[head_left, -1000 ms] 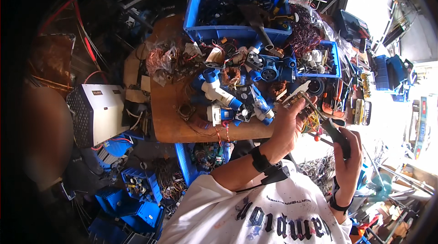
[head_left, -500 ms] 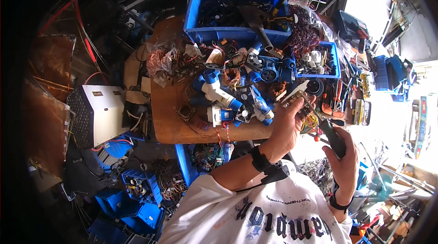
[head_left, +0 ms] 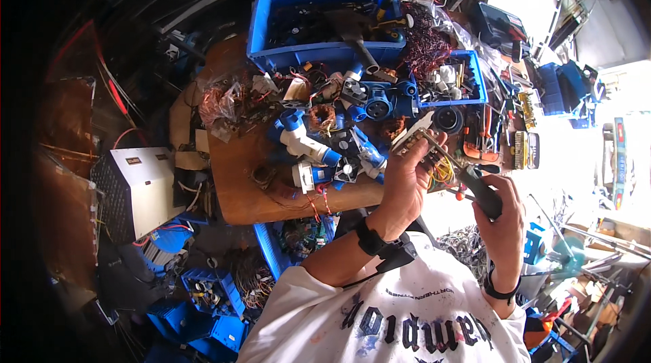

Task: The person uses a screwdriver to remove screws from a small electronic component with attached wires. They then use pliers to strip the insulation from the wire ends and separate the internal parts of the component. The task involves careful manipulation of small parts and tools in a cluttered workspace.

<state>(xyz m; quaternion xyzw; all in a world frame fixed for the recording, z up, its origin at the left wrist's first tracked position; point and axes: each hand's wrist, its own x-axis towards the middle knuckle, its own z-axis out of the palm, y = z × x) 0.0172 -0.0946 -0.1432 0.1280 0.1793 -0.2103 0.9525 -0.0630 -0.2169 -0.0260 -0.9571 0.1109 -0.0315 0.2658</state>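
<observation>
Left hand (head_left: 407, 186), pinched closed, holds a small part (head_left: 430, 155) with coloured wires (head_left: 443, 172); right hand (head_left: 502, 216), curled firmly around a dark-handled screwdriver (head_left: 481, 191), sits at the part's four o'clock. At the part's nine o'clock, a blue-and-white connector (head_left: 306, 144) lies on the table (head_left: 237, 190).

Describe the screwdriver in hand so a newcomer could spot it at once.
From the wooden table, go to the right hand, off its near edge. The screwdriver is in that grip, its shaft slanting toward the left hand. Unlike the orange tools beyond it, its thick handle is dark and held.
</observation>
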